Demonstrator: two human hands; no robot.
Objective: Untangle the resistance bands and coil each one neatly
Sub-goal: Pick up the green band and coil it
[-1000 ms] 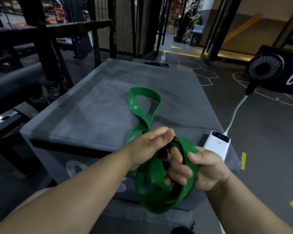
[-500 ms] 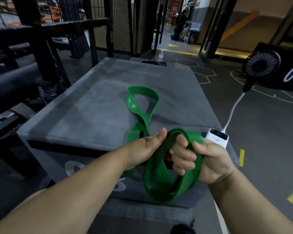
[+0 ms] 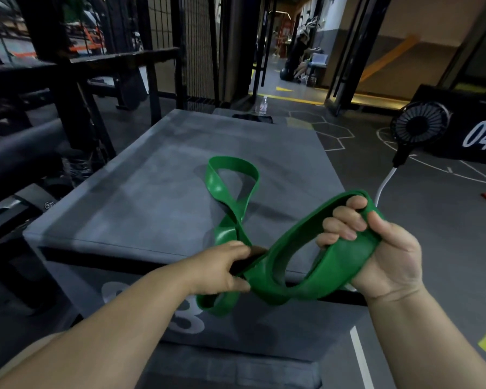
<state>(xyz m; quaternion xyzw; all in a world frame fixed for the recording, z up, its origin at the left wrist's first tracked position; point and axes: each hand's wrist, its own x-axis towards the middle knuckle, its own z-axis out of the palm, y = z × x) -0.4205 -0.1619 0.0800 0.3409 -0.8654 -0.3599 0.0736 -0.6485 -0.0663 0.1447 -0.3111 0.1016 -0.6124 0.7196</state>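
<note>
From the head camera, you hold one green band point(image 3: 334, 262) in both hands, in front of the near edge of the grey padded box point(image 3: 152, 197).

Your right hand point(image 3: 382, 248), at about 4 o'clock in the picture, has its fingers point(image 3: 340, 226) curled tight through a loop of the band, and the thumb presses on the outer side.

Your left hand point(image 3: 216, 269), near 6 o'clock, pinches the band at the place where its strands cross. Thumb and fingers are closed together there, but how each finger lies you cannot tell.

From this hand one twisted loop goes toward 12 o'clock and lies on the box top. A smaller loop hangs at 6 o'clock before the box front.

At 2 o'clock a small black fan point(image 3: 420, 126) stands with a white cable point(image 3: 385, 181). A water bottle point(image 3: 263, 105) stands on the floor at 12 o'clock, behind the box.
</note>
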